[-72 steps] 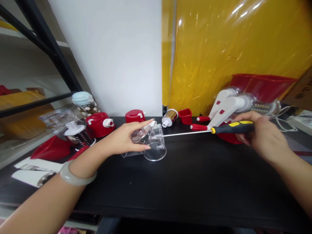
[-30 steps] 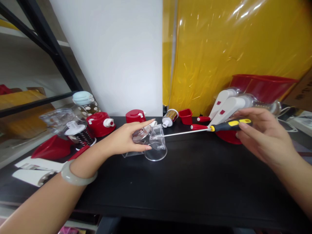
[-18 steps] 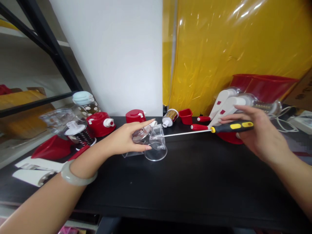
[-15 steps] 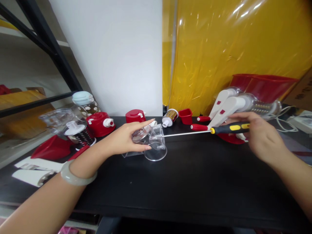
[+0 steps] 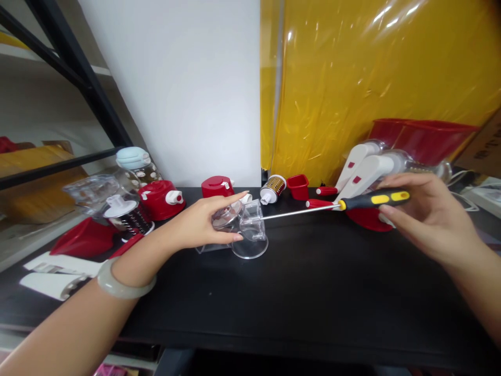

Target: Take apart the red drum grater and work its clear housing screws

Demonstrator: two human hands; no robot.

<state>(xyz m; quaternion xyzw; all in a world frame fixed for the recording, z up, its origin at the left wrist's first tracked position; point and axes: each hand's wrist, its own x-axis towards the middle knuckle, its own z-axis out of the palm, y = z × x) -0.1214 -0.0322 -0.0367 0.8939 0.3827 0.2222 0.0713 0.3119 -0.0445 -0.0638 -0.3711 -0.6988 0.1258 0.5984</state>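
The left hand (image 5: 199, 225) grips the clear plastic housing (image 5: 250, 232); the right hand (image 5: 426, 219) pinches the screwdriver (image 5: 352, 202), whose tip touches the housing.

On the black counter (image 5: 297, 303), a red spouted lid (image 5: 161, 199) sits at ten o'clock. A grater drum (image 5: 274, 189) and a red cup (image 5: 298, 186) sit at twelve, and red bins (image 5: 425, 138) at two.

Clear glossy plastic housing (image 5: 250, 230); screwdriver (image 5: 336, 206) with shiny metal shaft; matt black table (image 5: 297, 297).
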